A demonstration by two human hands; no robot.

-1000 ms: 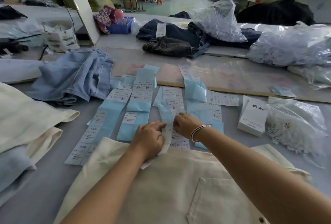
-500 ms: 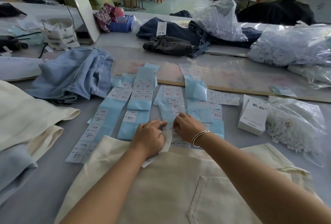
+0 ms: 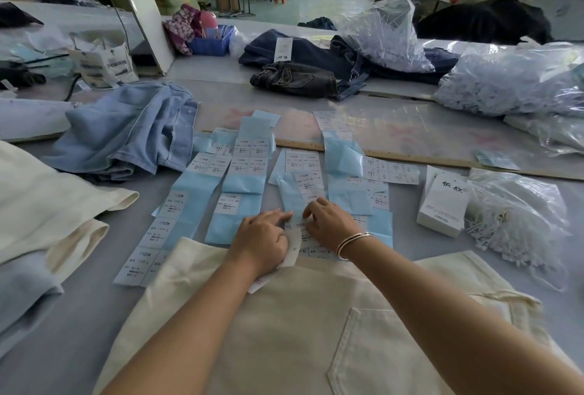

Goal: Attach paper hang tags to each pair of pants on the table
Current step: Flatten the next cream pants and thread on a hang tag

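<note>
Cream pants (image 3: 284,331) lie flat in front of me, back pocket up. At their top edge my left hand (image 3: 262,243) holds a white paper hang tag (image 3: 292,251) under its curled fingers, with the index finger stretched toward the right hand. My right hand (image 3: 328,224), with a bracelet on the wrist, curls its fingertips onto a white size sticker (image 3: 300,225) on a blue-backed strip. Several such sticker strips (image 3: 243,173) lie in rows beyond the hands.
A white box (image 3: 442,205) and a clear bag of white fasteners (image 3: 518,221) sit at the right. Light blue jeans (image 3: 126,135) lie crumpled at the left, above a stack of cream pants (image 3: 41,205). Dark jeans (image 3: 300,78) and more plastic bags (image 3: 505,85) lie farther back.
Both hands stay at the same sticker strip. Only the fingertips shift slightly against each other.
</note>
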